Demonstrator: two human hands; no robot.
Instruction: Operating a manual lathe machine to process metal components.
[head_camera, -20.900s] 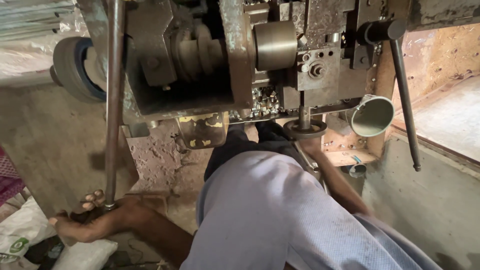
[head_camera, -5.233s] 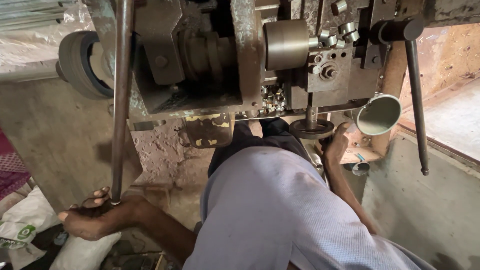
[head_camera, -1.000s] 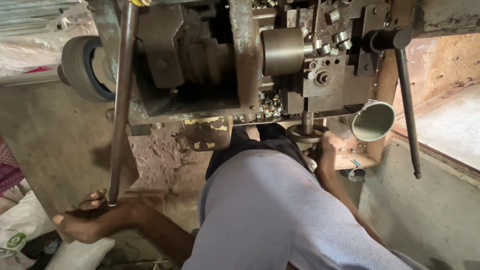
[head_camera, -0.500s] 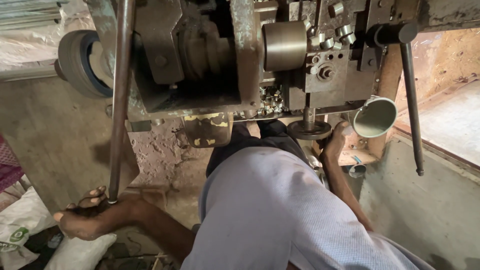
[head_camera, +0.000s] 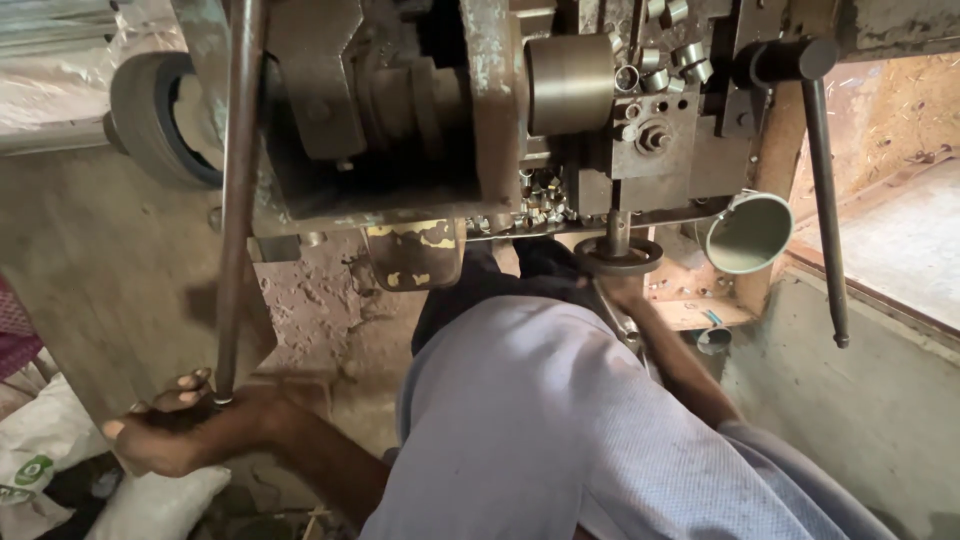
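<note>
Left hand (head_camera: 175, 435) wraps the low end of the long lever bar (head_camera: 235, 200) near left for leverage; right hand (head_camera: 612, 290), grip hidden, reaches under the machine's spindle collar (head_camera: 620, 255).

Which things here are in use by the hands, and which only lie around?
In use:
- left hand gripping the long lever rod
- right hand at the round collar under the machine

Lying about:
- white sacks
- metal cup
- small metal rings

Light blue finely checked shirt, bare forearms, dark trousers, bare hands (head_camera: 175, 440), no gloves
</note>
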